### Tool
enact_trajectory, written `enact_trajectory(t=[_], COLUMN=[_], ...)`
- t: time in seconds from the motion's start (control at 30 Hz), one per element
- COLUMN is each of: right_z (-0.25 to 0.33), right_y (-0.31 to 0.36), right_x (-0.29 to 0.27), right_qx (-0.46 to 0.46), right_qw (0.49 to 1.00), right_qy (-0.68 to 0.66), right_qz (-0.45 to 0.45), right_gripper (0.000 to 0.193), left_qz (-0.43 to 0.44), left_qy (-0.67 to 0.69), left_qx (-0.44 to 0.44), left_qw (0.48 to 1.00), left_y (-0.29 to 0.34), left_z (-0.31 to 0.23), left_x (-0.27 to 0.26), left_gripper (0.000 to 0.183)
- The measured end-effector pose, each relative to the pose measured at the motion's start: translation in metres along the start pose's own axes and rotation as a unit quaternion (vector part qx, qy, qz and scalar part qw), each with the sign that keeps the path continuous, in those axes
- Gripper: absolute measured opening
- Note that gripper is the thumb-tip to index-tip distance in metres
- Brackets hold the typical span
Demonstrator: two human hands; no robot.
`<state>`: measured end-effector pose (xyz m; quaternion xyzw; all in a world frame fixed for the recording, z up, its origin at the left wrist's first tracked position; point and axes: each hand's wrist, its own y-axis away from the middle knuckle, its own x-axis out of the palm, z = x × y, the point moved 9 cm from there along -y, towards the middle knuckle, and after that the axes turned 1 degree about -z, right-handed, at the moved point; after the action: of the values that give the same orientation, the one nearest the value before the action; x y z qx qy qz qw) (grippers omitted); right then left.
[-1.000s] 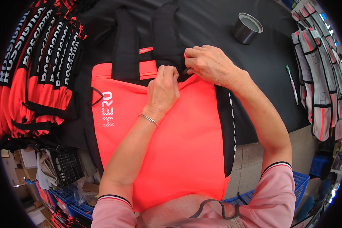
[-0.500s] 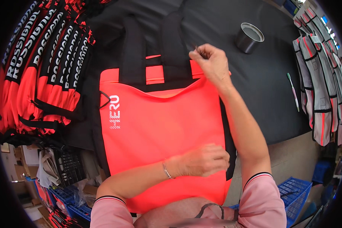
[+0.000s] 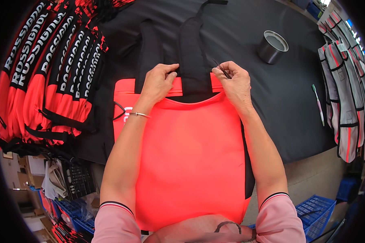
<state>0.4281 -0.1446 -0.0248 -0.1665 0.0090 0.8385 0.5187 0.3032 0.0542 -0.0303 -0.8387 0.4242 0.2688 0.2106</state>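
A bright red-orange backpack (image 3: 190, 162) lies flat in front of me, its two black padded shoulder straps (image 3: 190, 52) stretching away over the table. My left hand (image 3: 160, 83) is at its top edge between the straps. The thumb and forefinger are bent together close to the right strap; anything between them is too small to make out. In my right hand (image 3: 235, 79), at the top right corner, a thin black pointed tool (image 3: 223, 69) sticks out from the fingers toward that strap. A red top band (image 3: 217, 83) shows beside this hand.
Stacked red and black bags (image 3: 44, 85) fill the left side. On the black table (image 3: 288, 109) stand a dark metal can (image 3: 273, 50) and a toothbrush (image 3: 318, 105). Grey bags (image 3: 344, 101) hang over the right edge. Blue crates (image 3: 316, 214) sit below the table.
My left hand has gone from the backpack's lower right up to its top edge. The thin black tool now shows clearly in my right hand. The view has shifted slightly.
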Motion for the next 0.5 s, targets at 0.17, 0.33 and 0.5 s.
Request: enact_trajectory(t=[0.17,0.33,0.5], right_z=[-0.003,-0.014,0.004], right_y=[-0.002,-0.003,0.007], right_x=[0.006,-0.003,0.013], right_qx=[-0.027,-0.033,-0.064], right_qw=[1.0,0.999,0.997], right_qy=[0.004,0.003,0.028], right_qz=[-0.011,-0.02,0.015], right_gripper=[0.013,0.012,0.01], left_qz=[-0.047,0.019,-0.047], left_qy=[-0.133,-0.242,-0.18], left_qx=[0.142,0.232,0.154], left_qw=[0.98,0.942,0.97], left_y=[0.008,0.07,0.103], left_z=[-0.006,-0.038,-0.016], left_x=[0.0,-0.014,-0.042], left_gripper=[0.029,0.017,0.013])
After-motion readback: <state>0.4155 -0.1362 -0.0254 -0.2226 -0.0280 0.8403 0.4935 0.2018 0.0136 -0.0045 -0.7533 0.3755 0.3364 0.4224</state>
